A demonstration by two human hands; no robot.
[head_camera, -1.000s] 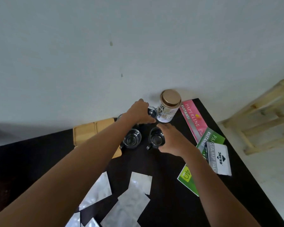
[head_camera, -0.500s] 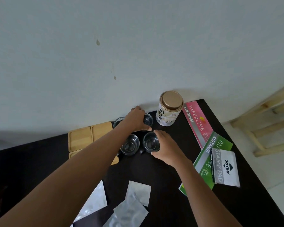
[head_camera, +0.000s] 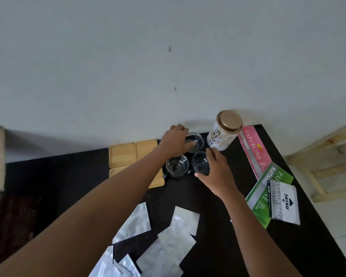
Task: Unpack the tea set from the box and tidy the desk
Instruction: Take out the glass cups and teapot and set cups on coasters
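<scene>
Head view: we are grouping glass cups beside the gold-lidded tin (head_camera: pixel 225 130) on the worktop (head_camera: pixel 218 226). Our left hand (head_camera: pixel 175 143) grips the rear cup (head_camera: pixel 195 141) left of the tin; our right hand (head_camera: pixel 215 170) curls round the cup (head_camera: pixel 200 163) before it. Next, we judge, a gentle release.

Pale wall (head_camera: pixel 168 56) behind a black desk (head_camera: pixel 218 236) — pale wooden furniture frame (head_camera: pixel 328 152) on light floor (head_camera: pixel 344 220).

Both forearms are bare to the frame edge, left hand (head_camera: pixel 175 141) and right hand (head_camera: pixel 218 172) ungloved
</scene>
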